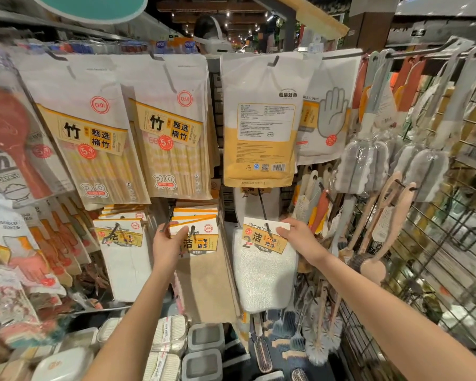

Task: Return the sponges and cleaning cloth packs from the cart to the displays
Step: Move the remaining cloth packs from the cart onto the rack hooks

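Here's the white cleaning cloth pack [264, 273], fluffy and pale under an orange-and-white header card, and the right hand [297, 237] has that card by its upper right corner, fingers curled over the top edge and gripping it. The tip of a black peg [263, 207] shows right at the card's hanging hole, the peg slanting up and away above the white pack. Just left of the white pack, touching its edge, hangs a beige cloth pack [204, 287] at the front of a stack of orange-topped cards, and the left hand [166, 246] pinches that front card at its left corner, thumb on the face and fingers tucked behind. Further left of the white pack hangs another white towel pack [127, 265] on its own peg. Directly above the white pack hangs a yellow-and-white bag [259, 125] turned back-side out, barcode showing; up and to the left are two bamboo chopstick packs [99, 149], and up to the right a glove pack [330, 114] with a grey hand outline. To the right of the white pack hang sponge-headed bottle brushes [360, 166] and wooden-handled brushes [374, 215] on a wire grid [423, 270]. Below the white pack and to the left sit grey-lidded containers [204, 336].
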Tool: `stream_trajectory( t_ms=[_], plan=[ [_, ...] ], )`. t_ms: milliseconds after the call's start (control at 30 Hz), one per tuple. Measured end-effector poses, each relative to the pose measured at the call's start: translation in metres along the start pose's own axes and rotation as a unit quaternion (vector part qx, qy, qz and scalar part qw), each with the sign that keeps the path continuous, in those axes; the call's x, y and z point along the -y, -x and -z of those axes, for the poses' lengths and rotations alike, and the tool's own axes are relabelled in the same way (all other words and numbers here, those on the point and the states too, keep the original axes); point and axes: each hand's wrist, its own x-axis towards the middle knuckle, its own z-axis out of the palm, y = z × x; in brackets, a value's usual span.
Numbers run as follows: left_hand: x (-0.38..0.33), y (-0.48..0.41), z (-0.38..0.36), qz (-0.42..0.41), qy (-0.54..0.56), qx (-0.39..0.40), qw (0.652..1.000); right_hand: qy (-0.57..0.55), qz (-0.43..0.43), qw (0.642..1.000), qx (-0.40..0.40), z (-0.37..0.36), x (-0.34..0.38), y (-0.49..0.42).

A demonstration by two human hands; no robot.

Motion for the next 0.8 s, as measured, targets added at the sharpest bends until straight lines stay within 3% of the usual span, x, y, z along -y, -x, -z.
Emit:
stream_trajectory(
  t_ms=[133, 267, 433, 500, 667, 800],
  plan=[
    [0.002, -0.014, -0.008, -0.024, -0.116, -0.080, 0.990, 0.000, -0.003, 1.000, -0.001, -0.001, 0.000, -0.008],
    [0.004, -0.011, -0.007, -0.006, -0.095, -0.098, 0.991, 0.018, -0.018, 0.999, -0.023, -0.005, 0.002, -0.033],
    [0.014, 0.015, 0.004, -0.019, -0.119, -0.129, 0.984, 0.144, -0.022, 0.986, -0.077, -0.016, 0.015, -0.074],
    [0.017, 0.025, 0.010, -0.014, -0.102, -0.104, 0.989, 0.176, -0.029, 0.980, -0.091, -0.018, 0.018, -0.087],
    [0.017, 0.044, 0.015, -0.033, -0.063, 0.078, 0.994, 0.183, -0.055, 0.973, -0.129, -0.021, 0.015, -0.102],
    [0.008, 0.056, 0.005, -0.038, -0.065, 0.131, 0.988, 0.153, -0.062, 0.979, -0.116, -0.019, 0.019, -0.072]
  ],
)
